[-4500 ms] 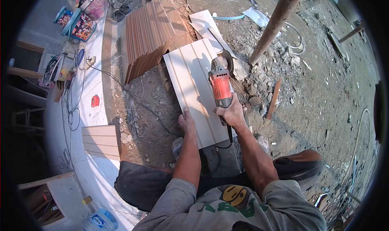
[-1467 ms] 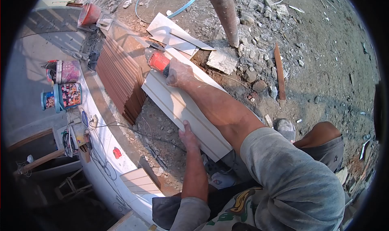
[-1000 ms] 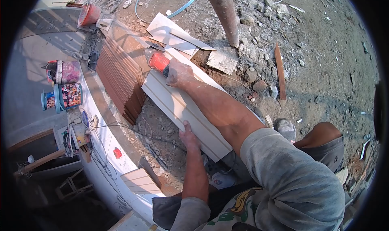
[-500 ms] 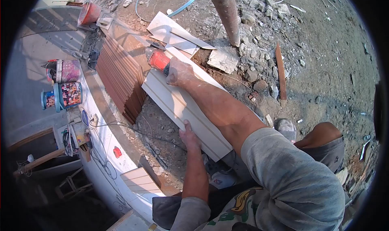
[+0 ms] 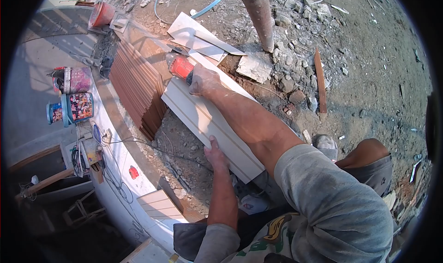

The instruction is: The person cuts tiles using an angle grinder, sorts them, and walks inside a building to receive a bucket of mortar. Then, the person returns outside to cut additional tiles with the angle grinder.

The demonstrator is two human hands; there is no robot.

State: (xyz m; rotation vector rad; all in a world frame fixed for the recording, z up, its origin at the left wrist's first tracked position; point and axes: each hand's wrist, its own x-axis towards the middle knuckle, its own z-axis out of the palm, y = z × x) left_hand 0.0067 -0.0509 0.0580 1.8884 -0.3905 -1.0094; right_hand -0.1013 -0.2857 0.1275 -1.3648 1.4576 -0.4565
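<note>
My right hand (image 5: 205, 80) is wrapped round a red angle grinder (image 5: 181, 68) at the far end of a long cream tile (image 5: 207, 120) with brown stripes. The grinder's head points away from me, and its disc cannot be made out. On the tile's left edge, my left hand (image 5: 216, 155) grips with the thumb on top; its other fingers are mostly hidden. A pale strip (image 5: 230, 84) runs along the tile's right side, partly behind my right forearm.
Stacked brown tiles (image 5: 136, 85) stand to the left, near a trailing cable (image 5: 157, 148). Cut tile pieces (image 5: 194, 34) lie ahead. A post (image 5: 257, 18) rises from rubble. Buckets (image 5: 80, 108) stand on the far-left ledge, and a striped tile piece (image 5: 160, 204) lies nearer.
</note>
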